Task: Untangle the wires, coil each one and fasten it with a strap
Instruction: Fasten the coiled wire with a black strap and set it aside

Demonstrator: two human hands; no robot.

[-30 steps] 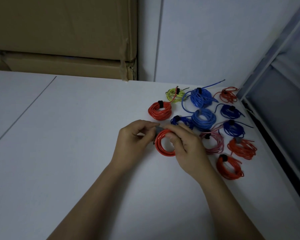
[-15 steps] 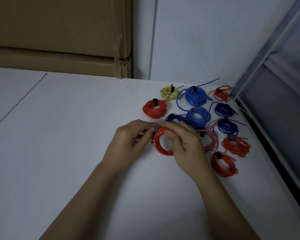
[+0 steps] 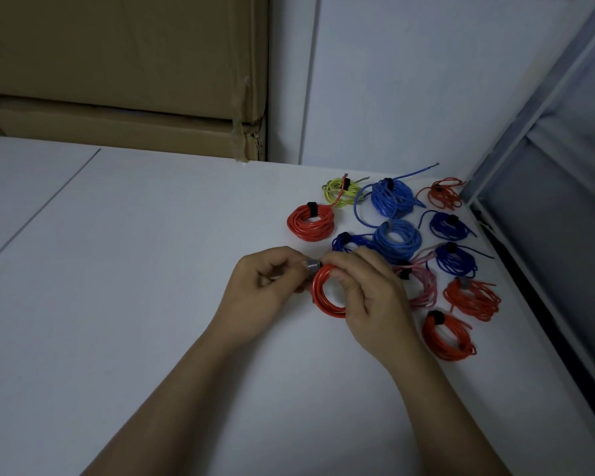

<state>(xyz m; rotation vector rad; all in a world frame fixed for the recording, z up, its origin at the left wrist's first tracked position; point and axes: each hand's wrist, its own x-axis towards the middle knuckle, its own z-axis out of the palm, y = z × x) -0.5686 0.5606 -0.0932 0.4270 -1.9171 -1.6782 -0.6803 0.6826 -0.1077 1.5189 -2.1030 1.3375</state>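
Above the white table [image 3: 152, 304], the right hand [image 3: 368, 297] gripped a red wire coil [image 3: 323, 297], thumb through its loop, fingers curled over the rim. The left hand [image 3: 265, 290] pinched the grey strap [image 3: 312, 266] at the coil's top, just beside the right fingertips [image 3: 330, 262].

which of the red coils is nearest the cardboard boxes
The thick red coil with a black strap, left of the blue coils; the other red ones lie further right or nearer the person.
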